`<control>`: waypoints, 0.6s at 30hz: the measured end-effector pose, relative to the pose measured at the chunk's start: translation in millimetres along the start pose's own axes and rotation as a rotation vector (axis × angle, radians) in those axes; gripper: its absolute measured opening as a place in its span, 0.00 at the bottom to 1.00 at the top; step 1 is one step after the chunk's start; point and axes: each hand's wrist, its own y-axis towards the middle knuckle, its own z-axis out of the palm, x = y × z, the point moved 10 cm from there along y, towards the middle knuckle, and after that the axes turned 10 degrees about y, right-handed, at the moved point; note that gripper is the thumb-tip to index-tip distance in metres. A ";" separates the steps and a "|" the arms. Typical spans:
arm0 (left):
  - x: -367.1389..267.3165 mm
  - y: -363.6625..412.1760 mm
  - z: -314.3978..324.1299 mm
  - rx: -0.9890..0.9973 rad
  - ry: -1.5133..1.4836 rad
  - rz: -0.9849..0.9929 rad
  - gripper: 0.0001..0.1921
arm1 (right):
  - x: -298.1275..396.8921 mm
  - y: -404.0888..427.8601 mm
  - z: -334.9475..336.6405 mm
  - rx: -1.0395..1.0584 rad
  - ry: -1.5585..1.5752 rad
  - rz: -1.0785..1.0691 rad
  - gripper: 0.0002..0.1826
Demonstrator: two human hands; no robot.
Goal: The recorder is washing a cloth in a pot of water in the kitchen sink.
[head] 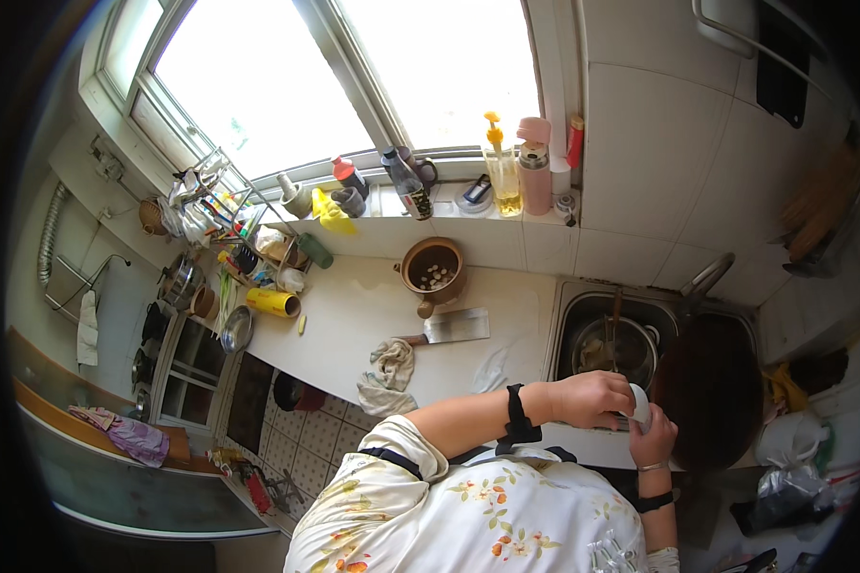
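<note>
Over the near edge of the sink, both my hands are on a small white bowl or dish (641, 408), seen partly edge-on. My left hand (593, 400) reaches across from the left, its bent fingers at the bowl's rim; whether they grip it or something inside is hidden. From below, my right hand (653, 434) holds the bowl. Just beyond them, a metal pot (648, 362) with pale food in it sits in the steel sink (560, 336), and a wooden-handled utensil (617, 304) stands over it. A large dark round pan or lid (709, 394) covers the right part of the sink.
On the counter (344, 286) are a brown clay pot (441, 297) with pale round pieces, a cleaver (459, 326), crumpled cloths (393, 365), and a yellow roll (272, 303). Bottles, including a pump bottle (503, 179), line the windowsill. A faucet (709, 276) rises behind the sink.
</note>
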 end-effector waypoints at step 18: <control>48.5 -186.3 -152.3 0.376 0.267 -0.516 0.14 | 211.4 17.8 146.1 -0.001 -0.081 -0.051 0.20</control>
